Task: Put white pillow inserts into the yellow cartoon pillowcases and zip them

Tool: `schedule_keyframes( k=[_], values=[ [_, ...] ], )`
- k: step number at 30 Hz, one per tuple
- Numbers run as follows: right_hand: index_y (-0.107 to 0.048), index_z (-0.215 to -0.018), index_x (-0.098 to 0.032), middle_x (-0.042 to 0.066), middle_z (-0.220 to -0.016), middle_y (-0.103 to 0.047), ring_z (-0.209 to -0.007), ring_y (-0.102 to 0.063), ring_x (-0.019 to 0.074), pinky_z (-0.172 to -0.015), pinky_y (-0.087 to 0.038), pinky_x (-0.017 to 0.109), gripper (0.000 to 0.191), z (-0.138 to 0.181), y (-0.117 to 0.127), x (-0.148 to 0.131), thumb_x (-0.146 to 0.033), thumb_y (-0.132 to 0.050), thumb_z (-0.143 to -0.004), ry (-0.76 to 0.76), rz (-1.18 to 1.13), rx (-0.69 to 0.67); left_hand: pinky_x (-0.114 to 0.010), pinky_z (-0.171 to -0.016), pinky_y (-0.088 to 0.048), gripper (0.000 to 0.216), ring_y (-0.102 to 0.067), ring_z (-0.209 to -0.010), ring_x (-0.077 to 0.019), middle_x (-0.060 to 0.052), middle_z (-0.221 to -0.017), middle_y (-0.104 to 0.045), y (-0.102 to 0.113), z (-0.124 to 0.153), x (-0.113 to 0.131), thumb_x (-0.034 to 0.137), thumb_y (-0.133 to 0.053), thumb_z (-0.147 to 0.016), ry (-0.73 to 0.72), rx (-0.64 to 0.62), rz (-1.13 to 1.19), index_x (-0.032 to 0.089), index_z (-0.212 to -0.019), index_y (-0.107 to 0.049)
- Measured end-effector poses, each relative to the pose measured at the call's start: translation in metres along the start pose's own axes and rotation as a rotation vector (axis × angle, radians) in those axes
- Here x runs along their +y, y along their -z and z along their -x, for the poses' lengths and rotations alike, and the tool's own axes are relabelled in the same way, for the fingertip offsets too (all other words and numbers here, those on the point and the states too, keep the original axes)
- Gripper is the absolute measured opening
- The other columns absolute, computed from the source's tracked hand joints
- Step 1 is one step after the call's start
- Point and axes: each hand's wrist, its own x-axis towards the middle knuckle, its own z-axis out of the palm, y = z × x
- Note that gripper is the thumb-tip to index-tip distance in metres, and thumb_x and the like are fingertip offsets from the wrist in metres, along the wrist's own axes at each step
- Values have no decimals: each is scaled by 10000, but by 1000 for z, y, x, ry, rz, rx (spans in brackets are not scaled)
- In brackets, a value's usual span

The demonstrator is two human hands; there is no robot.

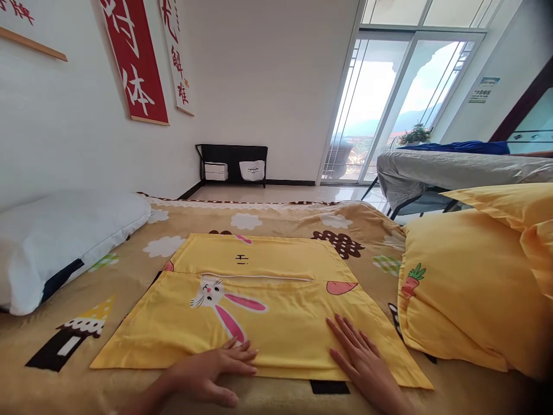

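A yellow pillowcase (285,323) with a rabbit print lies flat on the patterned bedspread (276,397). A zip or slit opening runs across it, slightly parted, with a white edge showing. My left hand (211,369) rests on its near edge, just below the rabbit's ears, fingers spread. Further right, my right hand (363,363) lies flat on the cloth with fingers apart, below a pink printed patch. Neither hand holds anything.
At the left is a white pillow (78,236). Yellow pillows (462,288) with a carrot print are stacked at the right. Behind them stands a table (466,167) under a grey cover. A low black rack (233,155) is against the far wall, near glass sliding doors (389,109).
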Motion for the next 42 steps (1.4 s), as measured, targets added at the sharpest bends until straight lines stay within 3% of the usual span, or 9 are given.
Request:
schedule_keyframes(
  k=[4, 8, 13, 20, 24, 28, 32, 35, 42],
  values=[
    [-562, -1338, -270, 76, -1391, -515, -1290, -472, 291, -1059, -422, 452, 619, -8, 21, 34, -646, -438, -862, -33, -67, 12, -385, -938, -512, 498, -648, -1087, -255, -100, -1180, -686, 44, 38, -21, 539, -466, -906, 254, 315, 355, 223, -1257, -625],
    [-566, -1326, -216, 103, -1407, -498, -1320, -439, 277, -1094, -367, 465, 624, -69, 33, -6, -629, -373, -900, 12, -15, 164, -411, -1061, -408, 559, -537, -1244, -253, -118, -1313, -602, 60, 2, -49, 537, -363, -931, 389, 760, -20, 188, -1313, -576],
    [-309, -1482, -314, 16, -1550, -254, -1435, -208, 208, -1156, -216, 492, 608, -99, 15, -36, -602, -262, -948, 137, -14, -166, -439, -1176, -192, 539, -258, -1435, -209, -49, -1541, -305, 41, -21, -86, 495, -371, -955, 349, 430, -529, 290, -1454, -384],
    [-299, -1494, -298, 5, -1555, -242, -1434, -216, 223, -1160, -200, 490, 674, -40, 2, 77, -619, -276, -902, -164, 137, -23, -480, -1148, -239, 569, -278, -1428, -236, -1, -1547, -288, 23, 113, -137, 545, -334, -939, 769, 632, -732, 346, -1471, -324],
    [-333, -1479, -323, 10, -1554, -249, -1435, -209, 242, -1147, -206, 522, 672, -28, 6, 90, -638, -272, -888, -217, 157, -9, -512, -1154, -190, 598, -221, -1448, -242, 12, -1555, -265, 12, 169, -144, 526, -299, -922, 963, 603, -755, 321, -1483, -305],
    [-326, -1483, -298, 74, -1543, -277, -1437, -194, 272, -1130, -196, 561, 677, -62, 25, 5, -648, -303, -904, -80, 98, 26, -542, -1162, -106, 631, -181, -1460, -246, -4, -1560, -248, 30, 143, -124, 546, -266, -922, 908, 605, -752, 287, -1498, -285],
    [-289, -1492, -308, 30, -1556, -248, -1447, -177, 197, -1163, -194, 453, 627, -116, 29, -155, -620, -285, -949, 486, -149, -179, -470, -1173, -143, 602, -168, -1463, -197, -35, -1574, -214, 66, 62, -109, 457, -174, -966, 740, 599, -679, 234, -1524, -214],
    [-326, -1477, -242, 85, -1543, -288, -1437, -217, 206, -1157, -215, 443, 622, -133, 3, -255, -584, -331, -957, 670, -263, -173, -517, -1149, -182, 580, -206, -1452, -244, -85, -1566, -231, 76, 24, -122, 381, -219, -966, 823, 556, -653, 181, -1508, -273],
    [-302, -1481, -225, 112, -1554, -256, -1451, -150, 257, -1173, -51, 519, 776, -81, -37, -317, -685, -425, -869, 985, -428, -349, -506, -1150, -188, 571, -236, -1443, -235, -59, -1568, -236, 68, 27, -151, 404, -259, -961, 796, 595, -765, 224, -1501, -294]
  ],
)
